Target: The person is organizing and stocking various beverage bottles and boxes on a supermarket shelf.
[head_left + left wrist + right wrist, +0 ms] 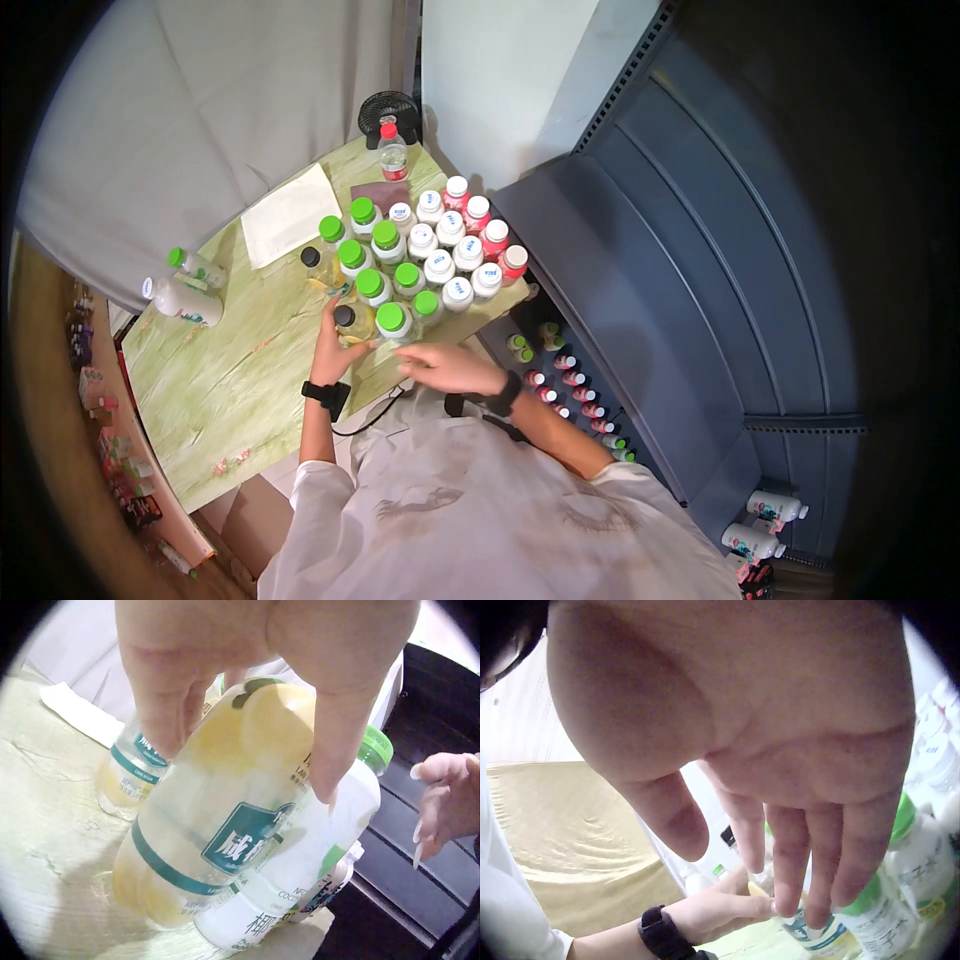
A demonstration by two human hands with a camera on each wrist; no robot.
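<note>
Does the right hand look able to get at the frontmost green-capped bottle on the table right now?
Probably yes: the right hand is empty and near that green-capped bottle, nothing visible between them, though the left hand, gripping the adjacent black-capped bottle, may crowd it.

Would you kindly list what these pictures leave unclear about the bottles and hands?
Held bottle: in the left wrist view, the left hand hides its cap.
Right hand: in the left wrist view, the right edge cuts off part of it.
White caps: in the head view, their blue print is too small to read.
Lower-shelf bottles: in the head view, their labels are too small to read.
</note>
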